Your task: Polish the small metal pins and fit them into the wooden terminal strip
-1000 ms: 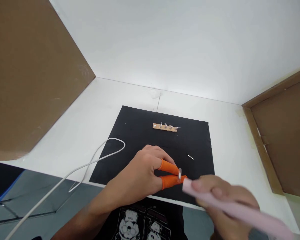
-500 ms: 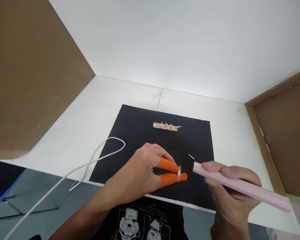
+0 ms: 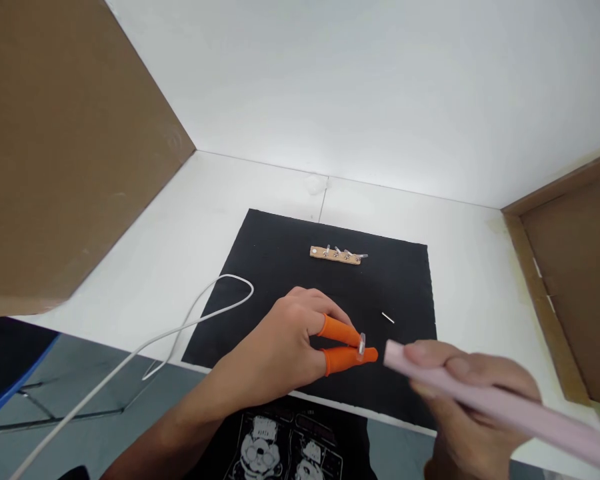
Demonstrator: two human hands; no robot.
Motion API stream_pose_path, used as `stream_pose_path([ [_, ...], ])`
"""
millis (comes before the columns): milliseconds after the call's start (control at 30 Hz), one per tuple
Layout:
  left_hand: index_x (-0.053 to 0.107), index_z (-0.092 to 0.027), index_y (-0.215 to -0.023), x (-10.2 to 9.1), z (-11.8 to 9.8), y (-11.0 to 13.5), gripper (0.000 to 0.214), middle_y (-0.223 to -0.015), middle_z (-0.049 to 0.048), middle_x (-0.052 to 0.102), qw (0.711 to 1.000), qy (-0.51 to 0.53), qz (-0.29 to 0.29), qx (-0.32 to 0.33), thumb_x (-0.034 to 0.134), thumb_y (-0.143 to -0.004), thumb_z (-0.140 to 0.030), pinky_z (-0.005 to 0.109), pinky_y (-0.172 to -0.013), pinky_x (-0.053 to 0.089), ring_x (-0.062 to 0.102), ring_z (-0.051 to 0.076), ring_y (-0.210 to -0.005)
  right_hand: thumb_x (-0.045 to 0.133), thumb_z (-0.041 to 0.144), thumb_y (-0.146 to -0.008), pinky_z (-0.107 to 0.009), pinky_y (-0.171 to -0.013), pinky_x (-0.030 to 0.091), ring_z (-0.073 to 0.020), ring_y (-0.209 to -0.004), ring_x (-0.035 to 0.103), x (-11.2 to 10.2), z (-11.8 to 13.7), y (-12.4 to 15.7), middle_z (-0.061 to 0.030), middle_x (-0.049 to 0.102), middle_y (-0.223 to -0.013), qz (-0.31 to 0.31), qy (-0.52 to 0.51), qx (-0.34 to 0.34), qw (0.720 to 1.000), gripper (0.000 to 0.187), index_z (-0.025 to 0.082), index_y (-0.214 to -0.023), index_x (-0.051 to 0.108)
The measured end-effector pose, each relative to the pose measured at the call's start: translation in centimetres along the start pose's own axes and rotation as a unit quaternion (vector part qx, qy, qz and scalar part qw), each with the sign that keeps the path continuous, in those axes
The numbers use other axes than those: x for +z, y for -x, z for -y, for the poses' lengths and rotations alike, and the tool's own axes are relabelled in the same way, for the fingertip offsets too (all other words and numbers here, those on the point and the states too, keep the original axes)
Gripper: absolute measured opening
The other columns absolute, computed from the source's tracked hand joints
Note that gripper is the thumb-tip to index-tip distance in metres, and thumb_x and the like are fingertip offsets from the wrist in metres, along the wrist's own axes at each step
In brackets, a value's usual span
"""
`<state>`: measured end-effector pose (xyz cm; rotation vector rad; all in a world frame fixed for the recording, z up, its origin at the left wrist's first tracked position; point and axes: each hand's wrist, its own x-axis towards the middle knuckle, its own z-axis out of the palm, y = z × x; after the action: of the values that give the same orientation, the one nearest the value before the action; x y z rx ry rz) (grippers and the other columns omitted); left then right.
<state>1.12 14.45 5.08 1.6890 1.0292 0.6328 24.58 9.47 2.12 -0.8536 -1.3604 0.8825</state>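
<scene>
The left hand pinches a little clear piece in two orange-covered fingers near the front edge of the black mat, and I see the right hand gripping a pink stick by the front right corner.

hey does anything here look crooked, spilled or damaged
Slightly. The small clear oblong pieces on the tan strip lean unevenly; a thin silver rod lies loose on the black rectangular mat, and a white cable loops over its left edge. No spill shows. The long pink bar in your right hand is blurred, so damage is unclear.
</scene>
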Motion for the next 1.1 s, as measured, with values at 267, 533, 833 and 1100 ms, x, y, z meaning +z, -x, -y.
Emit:
stream_pose_path([
  [267, 0.089, -0.023, -0.092, 0.0, 0.2, 0.0, 0.005, -0.106, -0.0017, 0.086, 1.000, 0.001, 0.003, -0.020, 0.094, -0.090, -0.025, 0.034, -0.096, 0.051, 0.073, 0.019, -0.103, 0.082, 0.002, -0.091, -0.024, -0.083, 0.071, -0.0157, -0.097, 0.084, -0.2, -0.5, 0.1, -0.0006, 0.086, -0.110, -0.021, 0.008, -0.012, 1.000, 0.036, 0.024, -0.118, 0.072],
  [533, 0.090, -0.022, -0.094, -0.2, 0.2, -0.1, 0.003, -0.102, -0.0009, 0.086, 1.000, 0.005, -0.006, -0.002, 0.092, -0.091, -0.023, 0.033, -0.097, 0.051, 0.074, 0.018, -0.098, 0.074, 0.031, -0.107, -0.022, -0.057, 0.063, -0.0129, -0.062, 0.079, 1.4, 0.3, -0.7, -0.0006, 0.087, -0.095, 0.052, 0.006, -0.052, 0.997, 0.009, 0.023, -0.104, 0.074],
  [833, 0.089, -0.021, -0.092, 0.1, 0.0, 0.3, 0.006, -0.102, -0.0010, 0.086, 1.000, -0.005, -0.011, -0.001, 0.094, -0.090, -0.024, 0.033, -0.095, 0.051, 0.075, 0.018, -0.099, 0.081, 0.013, -0.098, -0.022, -0.074, 0.067, -0.0130, -0.084, 0.084, 0.8, 0.1, -0.2, 0.0000, 0.087, -0.105, 0.010, 0.007, -0.043, 0.999, 0.018, 0.021, -0.112, 0.073],
  [1100, 0.090, -0.022, -0.093, 0.1, -1.5, 1.7, 0.004, -0.102, -0.0002, 0.086, 0.999, -0.031, -0.024, 0.009, 0.093, -0.091, -0.023, 0.034, -0.095, 0.053, 0.075, 0.018, -0.097, 0.081, 0.006, -0.094, -0.023, -0.077, 0.071, -0.0146, -0.093, 0.084, 0.5, 0.7, 0.3, 0.0011, 0.087, -0.108, 0.020, -0.012, -0.033, 0.999, 0.031, 0.024, -0.117, 0.071],
])
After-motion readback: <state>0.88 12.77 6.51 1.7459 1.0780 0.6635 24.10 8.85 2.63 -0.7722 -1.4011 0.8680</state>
